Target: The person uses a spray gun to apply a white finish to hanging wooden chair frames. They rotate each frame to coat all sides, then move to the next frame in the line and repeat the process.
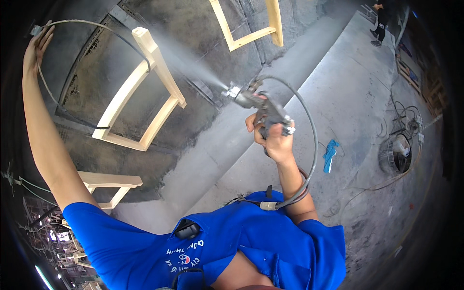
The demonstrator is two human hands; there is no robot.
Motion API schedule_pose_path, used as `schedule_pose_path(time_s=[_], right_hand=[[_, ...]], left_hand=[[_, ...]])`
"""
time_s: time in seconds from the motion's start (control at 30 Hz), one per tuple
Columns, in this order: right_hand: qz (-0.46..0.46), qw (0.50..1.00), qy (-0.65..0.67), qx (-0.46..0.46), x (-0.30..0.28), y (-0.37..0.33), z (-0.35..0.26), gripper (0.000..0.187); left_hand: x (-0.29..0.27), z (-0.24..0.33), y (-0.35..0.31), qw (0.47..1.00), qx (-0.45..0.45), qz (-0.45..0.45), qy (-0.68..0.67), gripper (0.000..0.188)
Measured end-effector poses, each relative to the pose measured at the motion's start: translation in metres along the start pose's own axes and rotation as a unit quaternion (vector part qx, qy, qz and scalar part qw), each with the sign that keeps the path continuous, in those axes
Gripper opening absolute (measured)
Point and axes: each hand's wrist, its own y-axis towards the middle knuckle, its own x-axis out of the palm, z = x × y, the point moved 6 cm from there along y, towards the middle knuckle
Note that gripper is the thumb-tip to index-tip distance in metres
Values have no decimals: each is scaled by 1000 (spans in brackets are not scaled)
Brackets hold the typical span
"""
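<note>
My right hand [278, 142] is closed round the grip of a metal spray gun [266, 108], a finger at its trigger side. A pale mist fans from the nozzle toward the upper left, over a light wooden frame [162, 118]. That frame hangs tilted from a dark wire hanger [104, 26], whose two hooked ends reach its upper and lower parts. At the far upper left, my raised left hand [41, 46] grips the hanger's top beside a small metal fitting [36, 30]; its fingers are partly hidden. The gun's grey hose [311, 130] loops past my right forearm.
Another wooden frame [253, 38] hangs at the top, a third [116, 182] below my left arm. Dark, dusty panels back them. A blue cloth [330, 155] lies on the grey floor, near a bucket [394, 154] and tangled hoses. A person [380, 26] stands far right.
</note>
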Motion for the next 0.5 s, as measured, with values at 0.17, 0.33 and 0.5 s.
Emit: schedule_pose_path(time_s=[0.17, 0.33, 0.5], right_hand=[[18, 996, -49, 74, 1, 4, 36, 65], [-49, 924, -311, 218, -13, -21, 125, 42], [-25, 889, -420, 178, 2, 9, 109, 48]], left_hand=[[49, 29, -56, 965, 15, -44, -259, 53], [44, 34, -61, 964, 22, -24, -264, 52], [17, 12, -45, 951, 11, -6, -310, 40]])
